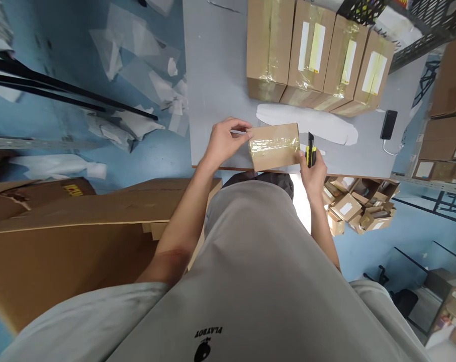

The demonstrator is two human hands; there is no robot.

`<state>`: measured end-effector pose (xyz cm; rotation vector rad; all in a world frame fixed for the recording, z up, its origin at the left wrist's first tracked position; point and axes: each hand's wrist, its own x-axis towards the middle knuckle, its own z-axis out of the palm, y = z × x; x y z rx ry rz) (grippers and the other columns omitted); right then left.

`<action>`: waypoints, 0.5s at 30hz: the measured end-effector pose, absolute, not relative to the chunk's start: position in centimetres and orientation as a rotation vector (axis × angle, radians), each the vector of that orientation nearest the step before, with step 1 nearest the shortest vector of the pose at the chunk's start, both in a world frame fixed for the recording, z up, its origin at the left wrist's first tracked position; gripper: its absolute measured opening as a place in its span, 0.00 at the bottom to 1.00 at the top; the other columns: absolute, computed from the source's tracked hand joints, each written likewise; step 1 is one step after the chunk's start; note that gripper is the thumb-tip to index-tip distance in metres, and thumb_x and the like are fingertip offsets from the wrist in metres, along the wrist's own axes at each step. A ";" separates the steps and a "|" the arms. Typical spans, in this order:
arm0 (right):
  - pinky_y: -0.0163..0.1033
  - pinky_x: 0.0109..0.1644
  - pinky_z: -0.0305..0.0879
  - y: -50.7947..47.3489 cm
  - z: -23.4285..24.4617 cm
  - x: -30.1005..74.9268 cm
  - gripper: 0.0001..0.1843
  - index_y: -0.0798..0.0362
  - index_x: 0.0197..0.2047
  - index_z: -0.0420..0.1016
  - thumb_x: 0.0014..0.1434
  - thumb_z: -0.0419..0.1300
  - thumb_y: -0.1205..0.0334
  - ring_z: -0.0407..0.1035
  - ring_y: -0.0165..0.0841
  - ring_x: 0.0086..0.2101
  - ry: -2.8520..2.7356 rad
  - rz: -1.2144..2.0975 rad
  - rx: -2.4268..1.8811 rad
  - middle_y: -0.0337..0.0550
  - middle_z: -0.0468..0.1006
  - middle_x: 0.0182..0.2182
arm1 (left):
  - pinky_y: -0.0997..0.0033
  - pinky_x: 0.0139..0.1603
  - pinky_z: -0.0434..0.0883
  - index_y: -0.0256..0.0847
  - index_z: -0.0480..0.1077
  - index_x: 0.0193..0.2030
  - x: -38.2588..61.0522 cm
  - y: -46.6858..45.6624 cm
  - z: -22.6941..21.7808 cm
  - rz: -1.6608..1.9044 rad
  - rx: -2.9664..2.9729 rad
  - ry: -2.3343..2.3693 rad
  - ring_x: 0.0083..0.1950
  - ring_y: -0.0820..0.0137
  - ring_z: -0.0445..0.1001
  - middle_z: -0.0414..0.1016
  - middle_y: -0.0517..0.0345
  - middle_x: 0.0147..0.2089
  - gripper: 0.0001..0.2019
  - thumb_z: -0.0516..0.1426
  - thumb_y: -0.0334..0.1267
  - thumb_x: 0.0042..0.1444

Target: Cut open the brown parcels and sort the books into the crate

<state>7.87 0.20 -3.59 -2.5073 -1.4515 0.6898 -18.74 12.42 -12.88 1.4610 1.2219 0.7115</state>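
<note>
left hand: pinching box's left end
right hand: gripping cutter beside box
cutter: could nick ya if box slips

Four cardboard boxes stand in a row on the far right part of the grey tabletop, sealed with yellowish tape; three show white labels. A black plastic basket shows beyond them, towards the far right corner. A long white strip lies between the row and the near edge. A phone with a white cable lies by the right edge. Past the left edge, paper scraps litter the blue floor. A big open carton stands beyond the near left corner, a pile of small boxes beyond the near right.
</note>
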 end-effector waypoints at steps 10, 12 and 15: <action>0.48 0.56 0.79 1.0 -2.0 -0.1 0.35 0.52 0.87 0.54 0.82 0.44 0.54 0.85 0.51 0.50 -1.970 1.129 -2.200 0.55 0.89 0.52 | 0.39 0.67 0.83 0.41 0.85 0.52 -18.9 14.2 -15.7 0.695 1.413 1.195 0.59 0.49 0.85 0.86 0.51 0.53 0.17 0.75 0.45 0.59; 0.48 0.56 0.78 1.6 -2.2 -0.7 0.36 0.52 0.88 0.53 0.82 0.43 0.55 0.85 0.51 0.49 -2.040 1.115 -2.227 0.54 0.90 0.52 | 0.39 0.67 0.83 0.41 0.85 0.51 -19.0 14.4 -16.0 0.697 1.404 1.191 0.59 0.49 0.85 0.87 0.51 0.53 0.19 0.76 0.47 0.58; 0.48 0.57 0.78 2.5 -2.3 -1.2 0.37 0.55 0.88 0.52 0.81 0.42 0.56 0.85 0.50 0.48 -2.073 1.129 -2.223 0.54 0.90 0.51 | 0.39 0.68 0.83 0.42 0.85 0.52 -19.1 14.6 -16.3 0.687 1.398 1.183 0.60 0.48 0.85 0.87 0.50 0.53 0.20 0.77 0.49 0.57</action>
